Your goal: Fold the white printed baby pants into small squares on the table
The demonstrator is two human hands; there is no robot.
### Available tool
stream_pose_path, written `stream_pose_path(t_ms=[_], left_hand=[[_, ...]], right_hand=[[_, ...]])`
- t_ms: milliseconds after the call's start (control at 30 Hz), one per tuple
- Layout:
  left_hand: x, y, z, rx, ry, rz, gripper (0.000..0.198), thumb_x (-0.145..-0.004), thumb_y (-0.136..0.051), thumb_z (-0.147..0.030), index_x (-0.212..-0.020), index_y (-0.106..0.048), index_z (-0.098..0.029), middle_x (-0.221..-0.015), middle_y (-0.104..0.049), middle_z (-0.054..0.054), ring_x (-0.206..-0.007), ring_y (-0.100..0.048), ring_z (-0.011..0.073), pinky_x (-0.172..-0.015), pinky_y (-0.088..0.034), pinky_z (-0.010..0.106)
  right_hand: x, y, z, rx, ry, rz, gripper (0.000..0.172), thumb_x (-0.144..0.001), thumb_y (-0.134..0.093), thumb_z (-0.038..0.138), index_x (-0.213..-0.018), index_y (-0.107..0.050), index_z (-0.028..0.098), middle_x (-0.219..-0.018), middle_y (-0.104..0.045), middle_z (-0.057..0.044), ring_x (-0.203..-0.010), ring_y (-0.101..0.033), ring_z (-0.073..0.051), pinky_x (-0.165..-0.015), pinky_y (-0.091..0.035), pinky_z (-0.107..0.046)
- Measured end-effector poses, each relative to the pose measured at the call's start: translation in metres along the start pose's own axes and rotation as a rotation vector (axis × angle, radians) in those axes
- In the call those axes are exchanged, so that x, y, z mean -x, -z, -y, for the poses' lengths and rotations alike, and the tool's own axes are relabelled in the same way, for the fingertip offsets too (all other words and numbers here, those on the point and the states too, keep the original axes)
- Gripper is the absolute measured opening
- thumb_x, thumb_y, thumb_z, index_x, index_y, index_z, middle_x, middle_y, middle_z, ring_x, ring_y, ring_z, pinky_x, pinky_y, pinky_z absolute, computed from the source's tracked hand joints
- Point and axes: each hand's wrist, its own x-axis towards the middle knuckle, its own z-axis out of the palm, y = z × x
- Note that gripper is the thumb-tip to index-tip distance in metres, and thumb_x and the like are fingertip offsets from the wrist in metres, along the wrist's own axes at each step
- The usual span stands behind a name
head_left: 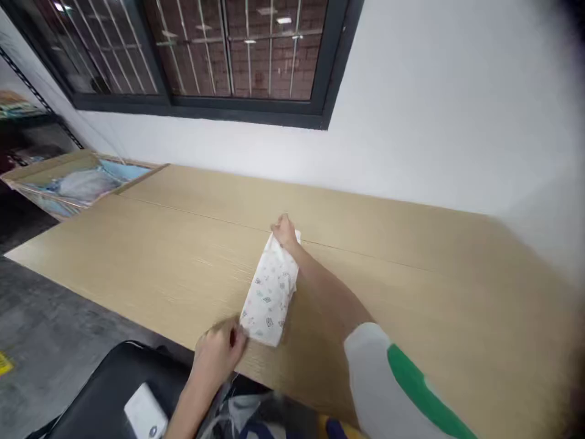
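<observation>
A white folded cloth [269, 292] with a small scattered print lies lengthwise on the wooden table [159, 244]. My right hand [284, 231] has its fingers closed on the cloth's far end. At the near left corner, my left hand [218, 352] pinches the edge between thumb and fingers. The cloth looks mostly flat, with an uneven fold along its right side. What lies under my fingers is hidden.
A cardboard box [64, 164] with plastic-wrapped items stands at the table's left end. Behind the table are a white wall [434, 110] and a barred window [237, 49]. A black seat [114, 378] with a white phone [145, 410] is at the lower left.
</observation>
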Motion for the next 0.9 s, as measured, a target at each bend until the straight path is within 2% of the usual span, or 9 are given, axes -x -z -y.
stream_pose_path(t_ms=[133, 200, 300, 367, 433, 500, 600, 733, 900], left_hand=[[0.008, 0.003, -0.008, -0.143, -0.070, -0.242, 0.017, -0.094, -0.054, -0.031, -0.084, -0.064, -0.023, -0.084, -0.069, 0.002, -0.085, -0.065, 0.0201, -0.074, -0.044, 0.029], [0.014, -0.001, -0.012, -0.154, -0.191, -0.335, 0.013, -0.094, -0.054, -0.029, -0.094, -0.066, -0.022, -0.094, -0.068, 0.004, -0.090, -0.064, 0.0204, -0.080, -0.047, 0.031], [0.025, -0.022, -0.020, -0.158, -0.402, -0.383, 0.027, -0.095, -0.053, -0.034, -0.116, -0.064, -0.021, -0.114, -0.067, 0.008, -0.102, -0.062, 0.0231, -0.088, -0.051, 0.034], [0.031, -0.041, -0.026, -0.189, -0.463, -0.394, 0.033, -0.095, -0.053, -0.039, -0.120, -0.064, -0.022, -0.118, -0.067, 0.009, -0.110, -0.061, 0.0271, -0.096, -0.050, 0.040], [0.036, -0.060, -0.029, -0.220, -0.455, -0.406, 0.032, -0.093, -0.055, -0.044, -0.116, -0.067, -0.024, -0.116, -0.069, 0.008, -0.112, -0.060, 0.0291, -0.103, -0.047, 0.045], [0.038, -0.071, -0.029, -0.252, -0.430, -0.399, 0.032, -0.091, -0.058, -0.047, -0.115, -0.068, -0.028, -0.117, -0.069, 0.006, -0.113, -0.060, 0.0281, -0.107, -0.043, 0.045], [0.038, -0.072, -0.025, -0.339, -0.464, -0.403, 0.044, -0.091, -0.060, -0.049, -0.131, -0.061, -0.031, -0.135, -0.063, 0.006, -0.128, -0.055, 0.0290, -0.110, -0.039, 0.044], [0.036, -0.066, -0.021, -0.405, -0.493, -0.408, 0.061, -0.091, -0.059, -0.050, -0.148, -0.045, -0.034, -0.158, -0.042, 0.008, -0.142, -0.044, 0.0308, -0.111, -0.037, 0.043], [0.037, -0.068, -0.020, -0.409, -0.484, -0.383, 0.067, -0.091, -0.059, -0.052, -0.152, -0.037, -0.036, -0.162, -0.035, 0.006, -0.145, -0.042, 0.0301, -0.110, -0.040, 0.042]], right_hand=[[0.054, -0.011, 0.025, -0.060, 0.122, 0.081, 0.023, -0.097, -0.055, 0.027, -0.118, -0.053, 0.019, -0.113, -0.066, -0.010, -0.104, -0.066, -0.021, -0.094, -0.052, -0.039], [0.101, -0.011, 0.039, -0.101, 0.406, 0.289, 0.035, -0.101, -0.052, 0.039, -0.130, -0.051, 0.018, -0.131, -0.062, -0.014, -0.122, -0.060, -0.023, -0.104, -0.048, -0.041], [0.174, -0.007, 0.048, -0.039, 0.793, 0.608, 0.050, -0.106, -0.045, 0.041, -0.149, -0.043, 0.016, -0.153, -0.048, -0.015, -0.147, -0.038, -0.022, -0.120, -0.034, -0.042], [0.207, -0.006, 0.041, 0.020, 0.931, 0.711, 0.052, -0.108, -0.041, 0.038, -0.154, -0.040, 0.013, -0.160, -0.040, -0.015, -0.153, -0.028, -0.021, -0.124, -0.027, -0.041], [0.223, -0.009, 0.025, 0.082, 0.990, 0.728, 0.053, -0.108, -0.039, 0.036, -0.155, -0.040, 0.010, -0.162, -0.037, -0.016, -0.155, -0.023, -0.020, -0.126, -0.024, -0.040], [0.223, -0.013, 0.006, 0.149, 1.006, 0.697, 0.053, -0.109, -0.039, 0.038, -0.154, -0.042, 0.010, -0.161, -0.037, -0.016, -0.155, -0.023, -0.021, -0.126, -0.022, -0.039], [0.205, -0.017, -0.017, 0.253, 1.011, 0.629, 0.054, -0.108, -0.040, 0.042, -0.153, -0.044, 0.013, -0.161, -0.037, -0.014, -0.154, -0.024, -0.022, -0.126, -0.021, -0.041], [0.160, -0.017, -0.036, 0.387, 0.941, 0.544, 0.058, -0.107, -0.039, 0.048, -0.157, -0.040, 0.018, -0.164, -0.031, -0.013, -0.155, -0.023, -0.024, -0.125, -0.022, -0.047], [0.091, -0.014, -0.059, 0.533, 0.774, 0.450, 0.063, -0.107, -0.032, 0.053, -0.159, -0.037, 0.018, -0.165, -0.029, -0.011, -0.154, -0.025, -0.028, -0.125, -0.021, -0.051]])
